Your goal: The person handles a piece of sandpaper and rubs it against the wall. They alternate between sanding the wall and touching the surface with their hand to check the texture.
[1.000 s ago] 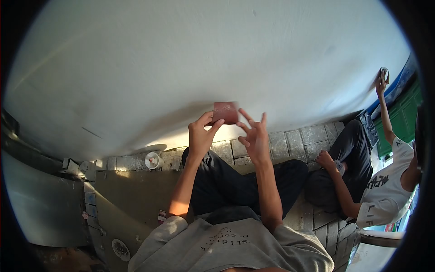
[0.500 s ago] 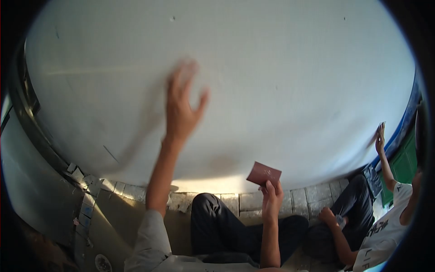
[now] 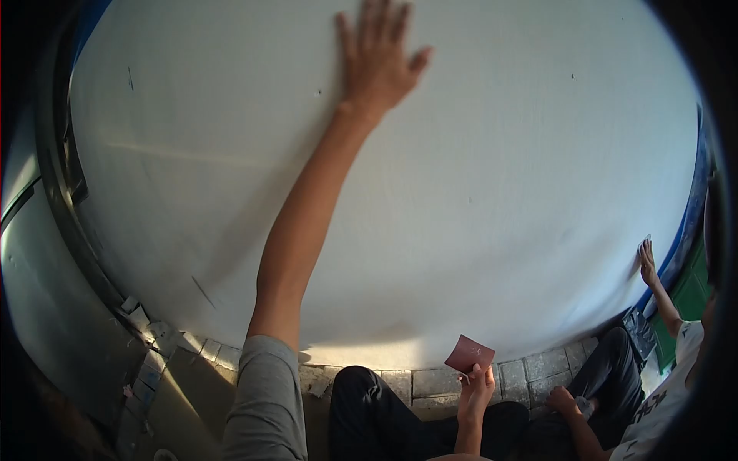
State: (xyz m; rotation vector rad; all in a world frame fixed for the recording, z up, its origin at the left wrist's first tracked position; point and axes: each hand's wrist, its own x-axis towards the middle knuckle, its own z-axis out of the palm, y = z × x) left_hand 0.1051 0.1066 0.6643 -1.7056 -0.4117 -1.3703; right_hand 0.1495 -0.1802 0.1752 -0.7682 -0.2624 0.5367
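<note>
My left hand [image 3: 380,65] is stretched high up, its fingers spread over the pale wall panel [image 3: 461,253]; the palm side faces the panel and holds nothing that I can see. Low down near my knees, my right hand [image 3: 478,390] pinches a square of reddish-brown sandpaper [image 3: 470,354] by its lower edge. The sheet is slightly curved, with a few pale scratches on its face. It is held in front of the panel's bottom, apart from my left hand.
To the right a co-worker [image 3: 669,384] sits with one hand [image 3: 649,265] on the panel, pressing a small pale pad. A row of grey bricks [image 3: 434,384] runs along the panel's foot. A green object [image 3: 686,300] stands far right, a metal sheet [image 3: 54,307] at left.
My left hand has moved up and to the right along the panel, arm extended. My right hand still holds the sandpaper, now lower in view. The co-worker's hand appears slightly lower.
</note>
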